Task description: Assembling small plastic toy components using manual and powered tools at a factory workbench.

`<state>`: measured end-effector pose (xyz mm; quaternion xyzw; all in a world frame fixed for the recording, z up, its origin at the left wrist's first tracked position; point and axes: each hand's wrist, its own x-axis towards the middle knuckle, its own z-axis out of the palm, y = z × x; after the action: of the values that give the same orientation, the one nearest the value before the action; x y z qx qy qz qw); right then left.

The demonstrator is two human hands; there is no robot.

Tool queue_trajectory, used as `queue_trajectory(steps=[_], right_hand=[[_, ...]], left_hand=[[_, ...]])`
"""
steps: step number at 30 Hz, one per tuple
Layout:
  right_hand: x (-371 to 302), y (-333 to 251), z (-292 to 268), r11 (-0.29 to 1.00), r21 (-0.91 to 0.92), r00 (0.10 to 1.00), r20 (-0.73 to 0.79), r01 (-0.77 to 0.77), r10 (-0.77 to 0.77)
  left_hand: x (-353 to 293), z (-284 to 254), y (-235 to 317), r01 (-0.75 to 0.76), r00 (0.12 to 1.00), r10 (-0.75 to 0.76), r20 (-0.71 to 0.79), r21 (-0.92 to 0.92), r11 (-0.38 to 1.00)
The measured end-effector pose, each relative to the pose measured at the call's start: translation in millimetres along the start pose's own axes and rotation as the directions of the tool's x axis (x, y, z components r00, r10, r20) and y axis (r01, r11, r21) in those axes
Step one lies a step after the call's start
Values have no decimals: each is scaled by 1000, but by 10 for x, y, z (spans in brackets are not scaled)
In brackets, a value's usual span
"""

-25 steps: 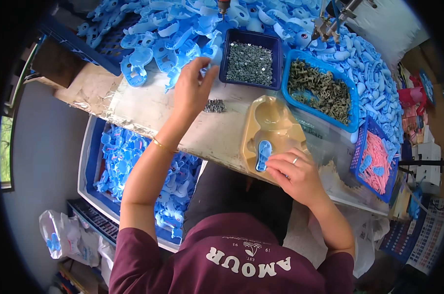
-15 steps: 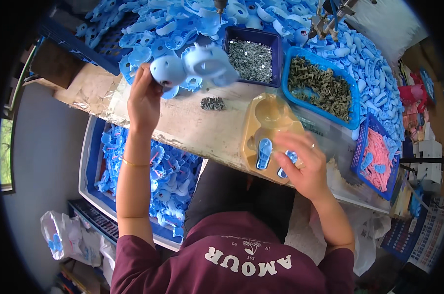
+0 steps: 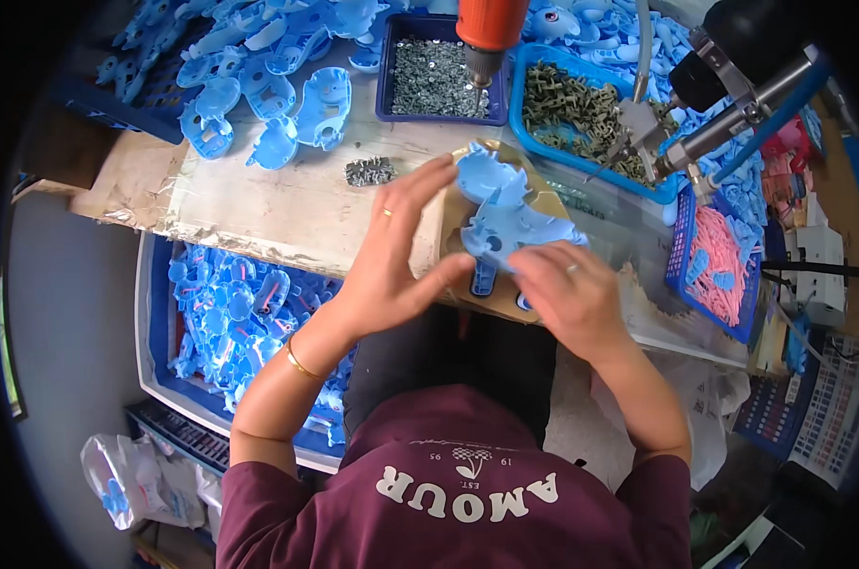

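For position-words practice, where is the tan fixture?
Head view, just right of centre: the tan fixture is on the worktable, beneath the blue plastic shell.

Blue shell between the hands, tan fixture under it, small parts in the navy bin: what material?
Blue shell: likely molded plastic, satin; thin edges, even colour.
Tan fixture: maybe plastic or resin, smooth; mostly covered, so unsure.
Small parts: probably metal, shiny; silvery glints.

There are one tan mould [image 3: 545, 201], one orange driver [image 3: 492, 24], one navy tray [image 3: 443, 119] and one turquoise tray [image 3: 518, 100].
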<state>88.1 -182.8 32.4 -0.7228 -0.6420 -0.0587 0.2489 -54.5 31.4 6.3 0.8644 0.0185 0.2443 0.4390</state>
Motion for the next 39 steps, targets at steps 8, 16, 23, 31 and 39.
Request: queue_trajectory(steps=[8,16,23,31,39], right_hand=[[-72,36,-304,973,38,974,30,-227,226],[-216,174,-225,948,116,955,73,-295,288],[-231,250,-220,958,84,959,100,-274,266],[-81,320,-318,973,-50,955,187,-227,232],[515,1644,-182,903,2,900,-91,-429,427]], left_hand=[[15,224,68,-127,984,108,140,132,983],[140,599,204,-194,970,103,220,447,873],[170,602,242,-161,966,54,253,427,890],[157,594,261,-264,923,38,382,560,785],[187,565,288,-270,912,18,409,567,778]])
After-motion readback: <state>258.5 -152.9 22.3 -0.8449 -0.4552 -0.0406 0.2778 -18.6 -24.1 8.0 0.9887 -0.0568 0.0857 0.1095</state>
